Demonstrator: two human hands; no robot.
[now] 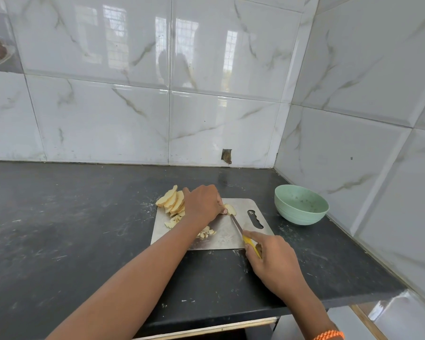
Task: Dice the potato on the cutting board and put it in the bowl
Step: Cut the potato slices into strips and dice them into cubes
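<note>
Nearest, the right hand (271, 256) is seen closed round the yellow handle of the knife (241, 231), index finger laid fwd along the top; the blade runs up-left to the piece being cut. An orange wristband (328, 335) is worn on that arm.

The steel cutting board (227, 235) lies flat on the dark worktop (71, 229), cut-out grip at its right end. Diced bits (206, 233) are scattered near the board's front, partly hidden by the left forearm; more small pieces (173, 222) sit at its left side.

Further on, the left hand (203, 204) is held knuckles-up, fingers curled down, tips pinning a potato slice (230, 209) right by the blade tip. Behind and left of it, a fanned stack of slices (172, 200) rests at the board's far-left corner, some overhanging the edge.

Handling, as judged: the slices are prob. light, stiff, wet w/ starch and so slippery on steel; best pinned from above w/ tips tucked back from the edge. Dice would be better scooped than pinched.

The green bowl (301, 204) stands on the worktop right of the board, apart from it, w/ no potato seen inside. Beyond, tiled wall (206, 69).
</note>
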